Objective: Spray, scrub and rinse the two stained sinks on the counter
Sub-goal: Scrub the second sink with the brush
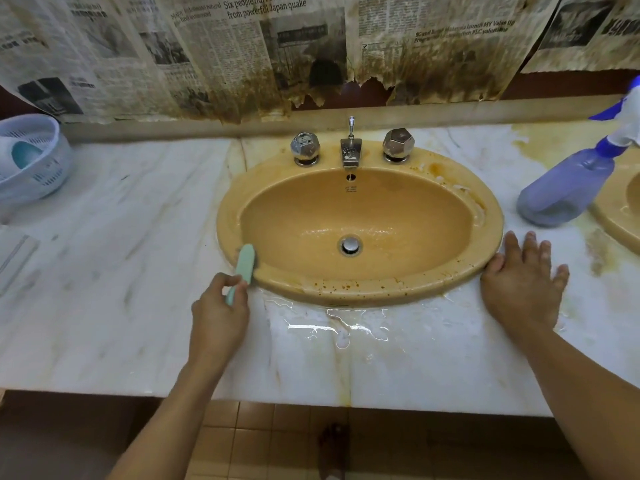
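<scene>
Left hand (pixel 220 315) clenched round pale green brush (pixel 244 263), head on near-left rim of tan sink (pixel 346 296). Right hand (pixel 523 282) flat, released, on wet counter (pixel 104 271), thumb against rim. Purple spray bottle (pixel 568 188) stands between this and second sink (pixel 618 223). Newspaper (pixel 242 46) behind: "powerful Japan quake".

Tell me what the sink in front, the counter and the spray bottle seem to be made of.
Sink: probably glazed ceramic, tan and glossy with soft reflections. Counter: looks like polished marble or an imitation, white with grey-brown veins. Spray bottle: translucent bluish plastic, light passing through its body.
</scene>
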Available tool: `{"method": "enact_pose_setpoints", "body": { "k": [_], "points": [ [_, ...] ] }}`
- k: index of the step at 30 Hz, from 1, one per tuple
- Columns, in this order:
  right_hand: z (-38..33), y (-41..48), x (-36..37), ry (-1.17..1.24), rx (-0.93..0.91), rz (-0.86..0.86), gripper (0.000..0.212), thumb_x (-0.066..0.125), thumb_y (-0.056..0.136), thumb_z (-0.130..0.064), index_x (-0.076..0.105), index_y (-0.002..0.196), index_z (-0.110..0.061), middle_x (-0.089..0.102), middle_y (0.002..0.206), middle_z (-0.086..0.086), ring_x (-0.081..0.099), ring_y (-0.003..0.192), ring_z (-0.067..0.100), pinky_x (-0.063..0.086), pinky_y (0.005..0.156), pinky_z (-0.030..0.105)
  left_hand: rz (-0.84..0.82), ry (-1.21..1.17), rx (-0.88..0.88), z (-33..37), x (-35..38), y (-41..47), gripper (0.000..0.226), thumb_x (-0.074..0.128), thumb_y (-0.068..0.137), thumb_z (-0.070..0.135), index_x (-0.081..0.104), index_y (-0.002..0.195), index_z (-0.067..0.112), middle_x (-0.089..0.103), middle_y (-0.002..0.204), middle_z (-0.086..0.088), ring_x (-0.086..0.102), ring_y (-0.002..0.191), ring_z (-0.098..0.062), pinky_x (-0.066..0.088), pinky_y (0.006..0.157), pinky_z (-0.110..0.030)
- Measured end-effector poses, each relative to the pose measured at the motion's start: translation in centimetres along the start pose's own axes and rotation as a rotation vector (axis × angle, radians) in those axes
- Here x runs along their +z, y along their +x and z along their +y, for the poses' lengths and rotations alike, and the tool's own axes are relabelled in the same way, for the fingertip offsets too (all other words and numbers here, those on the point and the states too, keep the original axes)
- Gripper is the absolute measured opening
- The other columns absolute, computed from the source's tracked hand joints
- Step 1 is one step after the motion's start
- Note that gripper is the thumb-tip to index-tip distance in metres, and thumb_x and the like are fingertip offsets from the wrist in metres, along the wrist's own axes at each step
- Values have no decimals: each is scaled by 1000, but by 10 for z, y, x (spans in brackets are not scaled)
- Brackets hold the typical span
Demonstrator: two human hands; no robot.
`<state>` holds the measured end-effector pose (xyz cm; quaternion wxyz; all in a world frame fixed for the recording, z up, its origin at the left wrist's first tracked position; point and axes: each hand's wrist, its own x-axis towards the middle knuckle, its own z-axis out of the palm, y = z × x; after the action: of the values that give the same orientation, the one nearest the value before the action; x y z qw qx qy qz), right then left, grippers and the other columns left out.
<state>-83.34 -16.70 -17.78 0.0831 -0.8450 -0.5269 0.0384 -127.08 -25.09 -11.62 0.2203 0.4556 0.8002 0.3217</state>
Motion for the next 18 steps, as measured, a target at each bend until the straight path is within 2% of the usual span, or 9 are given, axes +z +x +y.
{"method": "enact_pose_setpoints", "body": {
  "k": [4,7,9,13,17,18],
  "points": [
    [0,1,1,4,-7,13,66,7,100,-46,21,161,-25,15,170,6,9,157,26,7,124,59,-149,4,109,6,19,-41,7,61,101,35,66,104,30,72,81,0,65,67,-12,48,58,-31],
    [1,1,1,7,-14,13,65,7,100,-45,22,160,-24,16,170,6,10,157,27,8,123,60,23,-46,23,-4,9,-14,7,62,101,30,66,104,25,74,98,-1,64,75,-11,46,62,-26],
    [2,0,2,-4,-12,8,63,9,102,-44,22,160,-24,16,170,6,10,157,27,8,123,60,41,-60,-23,-2,1,1,10,58,104,28,64,106,21,70,99,-3,61,76,-6,43,61,-19],
    [0,1,0,-2,-1,-6,61,10,104,-43,20,161,-25,13,170,5,7,157,26,5,124,59,-150,57,132,-4,11,-27,7,58,102,36,63,104,32,72,87,-3,66,78,-26,49,63,-33],
    [0,0,-1,10,-4,-21,61,10,104,-43,19,161,-25,13,171,4,6,157,25,4,124,58,13,-54,12,-1,7,-15,9,61,102,29,66,105,23,72,91,-8,64,80,-26,43,63,-30],
    [-1,0,-2,15,-4,-25,61,10,104,-44,19,161,-25,13,171,4,6,157,25,4,124,58,-2,-58,38,3,10,-20,7,60,102,28,65,105,23,72,88,-9,63,76,-25,42,61,-30]
  ]
}}
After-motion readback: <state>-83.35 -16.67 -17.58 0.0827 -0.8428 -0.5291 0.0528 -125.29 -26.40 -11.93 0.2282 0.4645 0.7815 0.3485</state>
